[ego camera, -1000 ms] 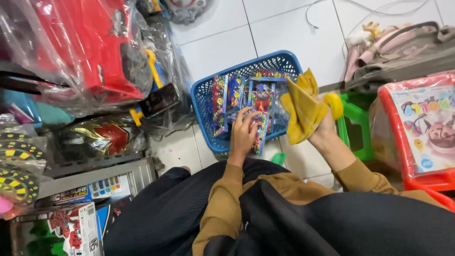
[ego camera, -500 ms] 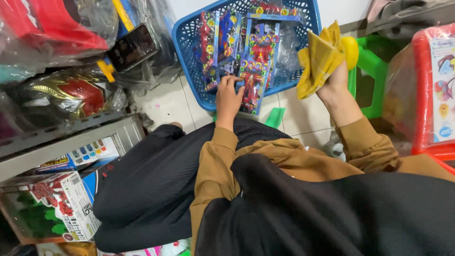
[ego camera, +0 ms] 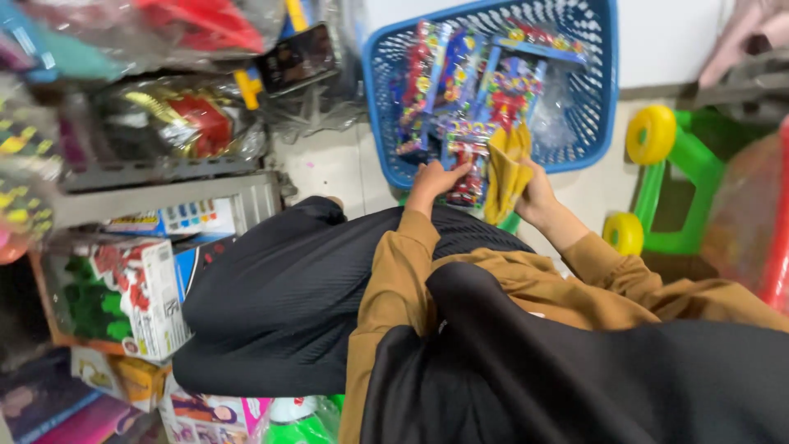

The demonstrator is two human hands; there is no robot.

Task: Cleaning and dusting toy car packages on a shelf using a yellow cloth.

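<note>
A blue plastic basket (ego camera: pixel 604 99) stands on the tiled floor ahead of me, filled with several colourful flat toy packets (ego camera: pixel 493 90). My left hand (ego camera: pixel 436 177) grips the near end of one packet (ego camera: pixel 468 160) at the basket's front edge. My right hand (ego camera: pixel 536 193) is closed on a folded yellow cloth (ego camera: pixel 505 168), held right beside that packet. Both arms wear mustard-brown sleeves above a black skirt.
Wrapped toy vehicles (ego camera: pixel 189 123) sit on a grey shelf at the left. Boxed toys (ego camera: pixel 123 292) are stacked lower left. A green ride-on toy with yellow wheels (ego camera: pixel 657 181) stands at the right, next to a red plastic-wrapped item (ego camera: pixel 760 222).
My right hand has brought the yellow cloth down and left, close to the packet. The left hand stays on the packet. The view has tilted and moved nearer the basket.
</note>
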